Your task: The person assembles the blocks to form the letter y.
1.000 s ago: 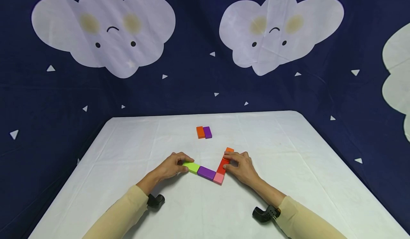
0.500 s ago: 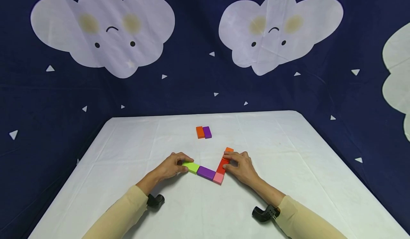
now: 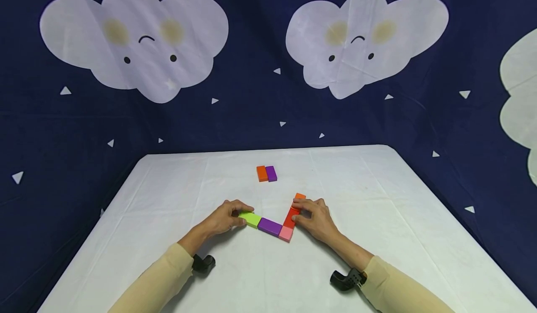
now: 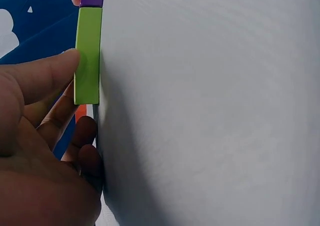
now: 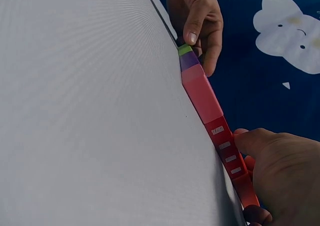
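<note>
Flat coloured blocks lie end to end on the table in a bent, V-like line. My left hand (image 3: 226, 217) pinches the lime green block (image 4: 88, 60) at the left end, thumb on the near side and fingers on the far side. A purple block (image 3: 270, 226) follows it, then a pink block (image 3: 286, 233) at the corner. From there a red block (image 5: 226, 148), with small white marks on its side, runs away from me to an orange block (image 3: 300, 196). My right hand (image 3: 320, 220) grips the red block by its edges; its fingers partly cover the orange one.
Farther back on the white table (image 3: 356, 177), a second orange block (image 3: 262, 173) and a second purple block (image 3: 271, 173) lie side by side. A dark blue cloth (image 3: 251, 126) with clouds hangs behind. Each wrist wears a black camera, such as the right wrist camera (image 3: 346, 280).
</note>
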`<state>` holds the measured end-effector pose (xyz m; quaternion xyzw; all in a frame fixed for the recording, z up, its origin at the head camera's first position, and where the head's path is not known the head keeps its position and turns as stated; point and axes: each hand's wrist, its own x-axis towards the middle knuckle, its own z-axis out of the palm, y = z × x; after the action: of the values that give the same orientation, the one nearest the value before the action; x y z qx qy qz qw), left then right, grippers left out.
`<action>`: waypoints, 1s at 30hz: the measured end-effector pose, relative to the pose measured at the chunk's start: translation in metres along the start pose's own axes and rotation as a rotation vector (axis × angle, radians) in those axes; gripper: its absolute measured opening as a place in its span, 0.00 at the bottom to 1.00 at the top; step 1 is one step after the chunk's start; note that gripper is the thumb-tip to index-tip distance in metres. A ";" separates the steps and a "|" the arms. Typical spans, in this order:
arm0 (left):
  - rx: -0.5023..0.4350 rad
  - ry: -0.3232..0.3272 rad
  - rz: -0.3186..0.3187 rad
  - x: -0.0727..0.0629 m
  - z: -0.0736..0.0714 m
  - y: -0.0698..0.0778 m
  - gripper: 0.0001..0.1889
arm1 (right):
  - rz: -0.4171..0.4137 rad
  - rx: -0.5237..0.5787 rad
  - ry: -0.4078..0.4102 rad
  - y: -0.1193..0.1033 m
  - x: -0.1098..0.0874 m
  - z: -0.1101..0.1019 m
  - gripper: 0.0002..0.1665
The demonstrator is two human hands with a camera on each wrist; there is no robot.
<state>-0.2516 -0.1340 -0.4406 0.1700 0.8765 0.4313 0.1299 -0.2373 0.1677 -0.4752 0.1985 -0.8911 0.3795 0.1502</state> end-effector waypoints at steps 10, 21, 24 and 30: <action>-0.062 0.084 -0.080 0.008 -0.014 0.008 0.19 | 0.007 -0.009 -0.011 0.001 0.001 0.000 0.22; -0.087 0.282 -0.067 0.049 -0.023 0.021 0.20 | 0.015 0.002 -0.020 0.000 -0.001 -0.001 0.21; -0.080 0.303 -0.068 0.059 -0.024 0.023 0.20 | 0.005 0.001 -0.019 0.000 -0.001 -0.002 0.21; -0.044 0.319 -0.078 0.079 -0.023 0.028 0.21 | 0.010 0.011 -0.028 0.001 -0.001 -0.001 0.22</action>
<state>-0.3272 -0.1025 -0.4110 0.0622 0.8822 0.4667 0.0095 -0.2367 0.1698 -0.4755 0.2001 -0.8919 0.3825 0.1345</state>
